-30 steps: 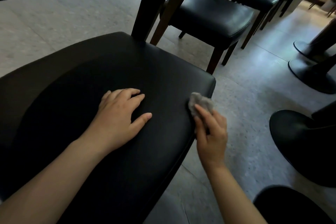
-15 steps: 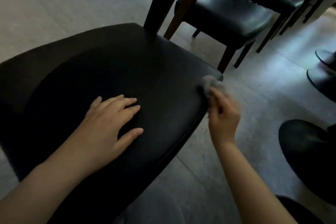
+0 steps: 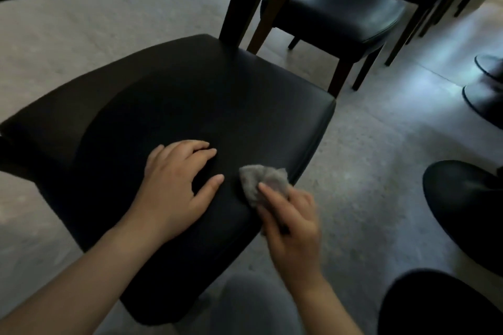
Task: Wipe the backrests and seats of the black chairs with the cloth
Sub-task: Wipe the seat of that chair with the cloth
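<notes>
in the head view the right hand (image 3: 292,228) pinches a small grey cloth (image 3: 262,181), soft, light and best gripped bunched, pressing it on the near chair's seat (image 3: 190,106) by its right edge, while the left hand (image 3: 177,187) lies flat and spread just beside it.

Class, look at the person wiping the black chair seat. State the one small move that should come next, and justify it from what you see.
Probably sweep the cloth inward across the seat, toward its middle. The right hand presses the crumpled cloth at the seat's right edge, while the left hand lies flat beside it, bracing. Most of the seat lies beyond the cloth.
</notes>
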A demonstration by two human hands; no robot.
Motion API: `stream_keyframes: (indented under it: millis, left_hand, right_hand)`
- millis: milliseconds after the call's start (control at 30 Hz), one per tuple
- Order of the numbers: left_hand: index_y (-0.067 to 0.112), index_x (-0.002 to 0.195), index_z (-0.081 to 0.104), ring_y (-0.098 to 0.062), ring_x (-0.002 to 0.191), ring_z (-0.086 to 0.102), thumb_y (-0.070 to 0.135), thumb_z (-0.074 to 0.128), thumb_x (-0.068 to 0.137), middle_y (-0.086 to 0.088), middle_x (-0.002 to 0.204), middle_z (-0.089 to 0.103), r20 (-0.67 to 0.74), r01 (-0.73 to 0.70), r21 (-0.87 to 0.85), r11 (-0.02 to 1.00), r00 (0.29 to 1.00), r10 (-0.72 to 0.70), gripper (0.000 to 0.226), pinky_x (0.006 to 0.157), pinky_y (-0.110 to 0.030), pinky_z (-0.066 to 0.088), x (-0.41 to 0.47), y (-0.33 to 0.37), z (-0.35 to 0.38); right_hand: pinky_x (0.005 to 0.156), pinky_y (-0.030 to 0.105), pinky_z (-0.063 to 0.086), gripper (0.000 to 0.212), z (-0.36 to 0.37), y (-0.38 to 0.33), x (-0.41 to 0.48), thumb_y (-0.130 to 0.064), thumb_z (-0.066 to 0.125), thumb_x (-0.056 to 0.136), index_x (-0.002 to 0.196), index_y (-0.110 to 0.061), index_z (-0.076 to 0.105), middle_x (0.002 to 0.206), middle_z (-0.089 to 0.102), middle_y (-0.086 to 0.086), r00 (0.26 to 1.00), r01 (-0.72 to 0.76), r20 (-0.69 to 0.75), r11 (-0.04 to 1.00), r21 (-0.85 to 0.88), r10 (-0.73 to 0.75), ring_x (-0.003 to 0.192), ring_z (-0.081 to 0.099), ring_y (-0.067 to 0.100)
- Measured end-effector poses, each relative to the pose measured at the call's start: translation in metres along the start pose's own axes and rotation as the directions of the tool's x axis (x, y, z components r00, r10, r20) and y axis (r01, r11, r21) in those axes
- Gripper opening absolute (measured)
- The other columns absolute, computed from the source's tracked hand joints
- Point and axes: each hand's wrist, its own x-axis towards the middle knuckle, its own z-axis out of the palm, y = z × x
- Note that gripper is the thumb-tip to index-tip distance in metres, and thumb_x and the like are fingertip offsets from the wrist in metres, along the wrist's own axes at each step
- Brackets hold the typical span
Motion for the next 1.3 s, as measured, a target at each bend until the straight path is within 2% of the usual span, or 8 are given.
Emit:
stream_keyframes:
  millis: [200,400,567,733,833,1000,1167,1300]
  left_hand:
    - [0.022,0.129,0.061,-0.019,0.128,0.046,0.062,0.031,0.084,0.003,0.133,0.055,-0.013,0.009,-0.001,1.000,1.000,-0.009,0.067,0.110,-0.051,0.032,-0.001,0.000,0.000]
    - [0.020,0.135,0.056,-0.012,0.136,0.039,0.044,0.052,0.095,0.005,0.142,0.049,0.043,-0.010,-0.153,0.988,0.999,0.017,0.047,0.118,-0.043,0.024,-0.010,-0.003,-0.023]
    - [0.015,0.122,0.066,-0.014,0.116,0.054,0.052,0.038,0.088,0.002,0.123,0.063,-0.061,-0.041,-0.111,0.993,0.998,0.035,0.058,0.098,-0.028,0.038,-0.050,-0.038,-0.055]
    - [0.012,0.121,0.068,-0.022,0.115,0.057,0.051,0.041,0.087,-0.002,0.121,0.064,-0.042,0.039,-0.068,0.997,0.998,-0.042,0.058,0.097,-0.030,0.037,-0.067,-0.063,-0.059]
    - [0.013,0.122,0.067,-0.023,0.115,0.056,0.054,0.035,0.087,-0.002,0.122,0.063,-0.041,0.038,-0.052,0.998,0.998,-0.040,0.063,0.097,-0.030,0.037,-0.071,-0.065,-0.053]
    - [0.014,0.126,0.065,-0.024,0.120,0.051,0.060,0.028,0.086,-0.002,0.126,0.059,-0.018,0.065,-0.018,0.998,0.998,-0.065,0.072,0.102,-0.038,0.040,-0.070,-0.062,-0.047]
    - [0.009,0.130,0.061,-0.030,0.129,0.045,0.054,0.035,0.090,-0.009,0.135,0.055,-0.021,0.054,-0.041,0.998,0.998,-0.055,0.065,0.109,-0.049,0.037,-0.077,-0.061,-0.040]
    - [0.010,0.130,0.061,-0.026,0.133,0.039,0.052,0.036,0.089,-0.008,0.137,0.053,-0.122,-0.022,-0.052,0.998,0.992,0.015,0.064,0.109,-0.045,0.031,-0.099,-0.060,-0.035]
  right_hand:
    - [0.089,0.042,0.055,0.031,-0.020,0.044,0.066,-0.016,0.062,0.090,0.120,-0.011,0.068,0.108,0.070,0.006,0.863,-0.422,-0.303,0.906,0.005,0.404,0.097,0.066,0.019]
    - [0.097,0.031,0.050,0.032,-0.009,-0.038,0.052,-0.019,0.065,0.092,0.125,-0.017,0.066,0.119,0.065,-0.003,0.958,-0.287,-0.035,0.957,-0.039,0.285,0.110,0.060,0.011]
    - [0.094,0.027,0.049,0.035,0.029,-0.075,0.083,-0.027,0.063,0.093,0.128,-0.019,0.063,0.122,0.061,-0.004,0.968,-0.233,0.074,0.969,-0.079,0.239,0.108,0.057,0.009]
    - [0.078,0.028,0.043,0.032,0.087,-0.071,0.119,-0.031,0.057,0.095,0.127,-0.029,0.061,0.124,0.057,-0.003,0.906,0.024,0.404,0.934,-0.356,0.130,0.105,0.047,0.018]
    - [0.072,0.032,0.041,0.026,0.071,-0.041,0.122,-0.029,0.057,0.095,0.118,-0.029,0.069,0.117,0.064,-0.001,0.953,-0.007,0.263,0.880,-0.475,0.149,0.100,0.052,0.027]
    - [0.070,0.029,0.041,0.024,0.002,0.003,0.099,-0.024,0.058,0.094,0.115,-0.025,0.071,0.114,0.068,0.001,0.898,-0.436,-0.175,0.762,-0.479,0.404,0.098,0.061,0.029]
    - [0.090,0.025,0.046,0.030,0.019,-0.084,0.001,-0.026,0.065,0.089,0.119,-0.025,0.068,0.114,0.066,-0.004,0.984,-0.135,0.107,0.988,-0.075,0.142,0.102,0.059,0.014]
    - [0.091,0.020,0.043,0.028,0.032,-0.087,-0.040,-0.021,0.063,0.090,0.117,-0.018,0.070,0.114,0.064,0.004,0.997,-0.025,0.070,0.994,-0.110,0.033,0.101,0.054,0.015]
